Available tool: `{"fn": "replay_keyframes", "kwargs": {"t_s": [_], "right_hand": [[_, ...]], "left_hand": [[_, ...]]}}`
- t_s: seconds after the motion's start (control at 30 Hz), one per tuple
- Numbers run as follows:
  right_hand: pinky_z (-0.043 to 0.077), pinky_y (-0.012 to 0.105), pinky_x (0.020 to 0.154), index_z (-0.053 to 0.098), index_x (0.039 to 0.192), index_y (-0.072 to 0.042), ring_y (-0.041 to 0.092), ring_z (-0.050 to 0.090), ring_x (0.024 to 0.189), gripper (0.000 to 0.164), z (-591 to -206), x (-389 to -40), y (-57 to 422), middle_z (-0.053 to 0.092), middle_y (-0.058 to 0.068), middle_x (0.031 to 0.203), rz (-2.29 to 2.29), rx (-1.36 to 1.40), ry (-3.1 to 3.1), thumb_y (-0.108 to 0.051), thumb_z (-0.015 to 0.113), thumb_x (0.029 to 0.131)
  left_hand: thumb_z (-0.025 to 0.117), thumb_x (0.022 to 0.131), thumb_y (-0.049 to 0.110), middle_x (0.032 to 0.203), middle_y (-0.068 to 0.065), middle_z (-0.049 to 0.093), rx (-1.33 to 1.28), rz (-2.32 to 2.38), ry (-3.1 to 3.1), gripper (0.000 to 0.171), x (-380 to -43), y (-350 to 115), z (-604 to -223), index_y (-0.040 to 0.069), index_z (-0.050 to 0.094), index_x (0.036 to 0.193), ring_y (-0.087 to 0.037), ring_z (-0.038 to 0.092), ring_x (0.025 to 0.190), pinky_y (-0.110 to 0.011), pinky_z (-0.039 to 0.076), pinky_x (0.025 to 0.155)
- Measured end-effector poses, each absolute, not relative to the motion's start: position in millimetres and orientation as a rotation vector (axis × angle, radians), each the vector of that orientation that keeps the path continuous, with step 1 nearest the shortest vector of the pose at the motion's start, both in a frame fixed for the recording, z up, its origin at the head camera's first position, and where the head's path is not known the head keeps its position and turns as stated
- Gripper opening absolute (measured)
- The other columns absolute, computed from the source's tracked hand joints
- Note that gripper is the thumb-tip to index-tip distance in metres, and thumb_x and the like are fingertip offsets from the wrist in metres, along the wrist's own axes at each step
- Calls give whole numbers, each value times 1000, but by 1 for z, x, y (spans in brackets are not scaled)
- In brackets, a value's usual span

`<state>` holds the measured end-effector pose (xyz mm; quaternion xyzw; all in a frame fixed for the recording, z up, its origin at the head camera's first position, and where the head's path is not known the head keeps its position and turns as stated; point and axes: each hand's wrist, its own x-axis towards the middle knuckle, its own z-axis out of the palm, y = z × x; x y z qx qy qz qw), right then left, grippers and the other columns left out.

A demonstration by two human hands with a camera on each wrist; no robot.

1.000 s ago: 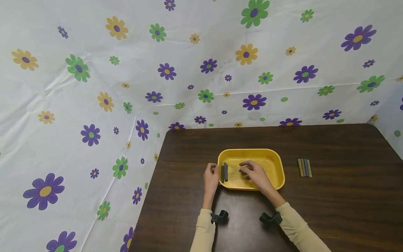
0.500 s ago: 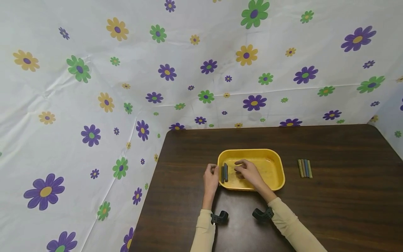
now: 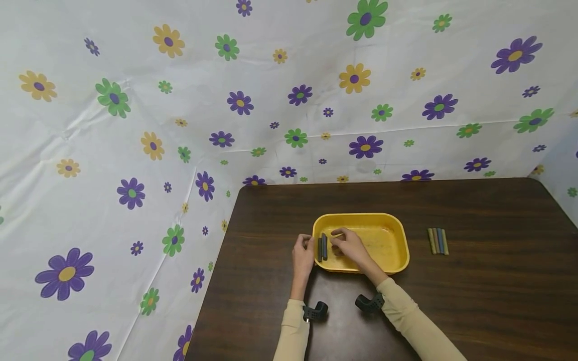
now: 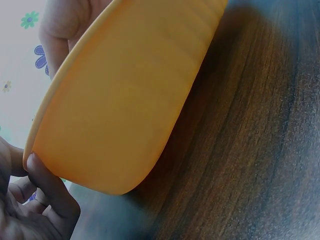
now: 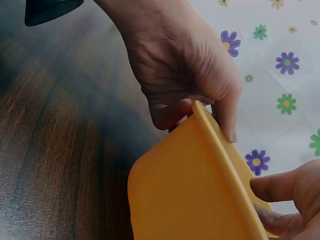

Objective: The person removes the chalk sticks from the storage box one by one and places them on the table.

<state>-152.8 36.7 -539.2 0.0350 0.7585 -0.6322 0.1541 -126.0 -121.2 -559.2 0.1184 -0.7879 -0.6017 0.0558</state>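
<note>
A yellow tray (image 3: 384, 243) stands on the dark wooden table. My left hand (image 3: 303, 252) holds its left end; in the left wrist view the thumb (image 4: 42, 177) presses on the rim. Two dark chalk-like sticks (image 3: 322, 247) lie side by side inside, along the left wall. Just right of them, my right hand (image 3: 353, 245) reaches into the tray, fingers bent and pointing left. In the right wrist view, its thumb and finger (image 5: 275, 187) stand apart behind the tray's wall, which hides the lower fingertips. No stick shows between them.
Right of the tray, several chalk-like sticks (image 3: 438, 241), yellowish, tan and blue, lie in a row on the table (image 3: 496, 281). A white flower-printed sheet (image 3: 271, 75) hangs behind the table and along its left side. Black wrist mounts (image 3: 370, 303) sit on both forearms.
My right hand has moved left within the tray, from its middle to close beside the two dark sticks. The left hand, the tray and the row of sticks have stayed put.
</note>
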Motion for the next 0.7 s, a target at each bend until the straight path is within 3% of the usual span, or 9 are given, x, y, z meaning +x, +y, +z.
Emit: {"fn": "replay_keyframes", "kwargs": {"t_s": [0.3, 0.7], "right_hand": [[61, 42, 70, 59, 128, 11, 36, 71, 85, 34, -543, -162, 30, 69, 28, 104, -1776, 130, 2192, -8, 64, 100], [60, 37, 66, 57, 130, 12, 30, 71, 83, 38, -548, -165, 21, 67, 32, 117, -1634, 95, 2255, -5, 67, 97]], "left_hand": [[59, 106, 15, 87, -13, 67, 352, -1821, -2399, 15, -126, -120, -559, 2, 66, 110, -10, 46, 46, -25, 42, 44], [60, 106, 14, 86, -13, 67, 340, -1819, -2399, 14, -127, -119, -557, 2, 66, 108, -9, 46, 45, -25, 41, 43]]}}
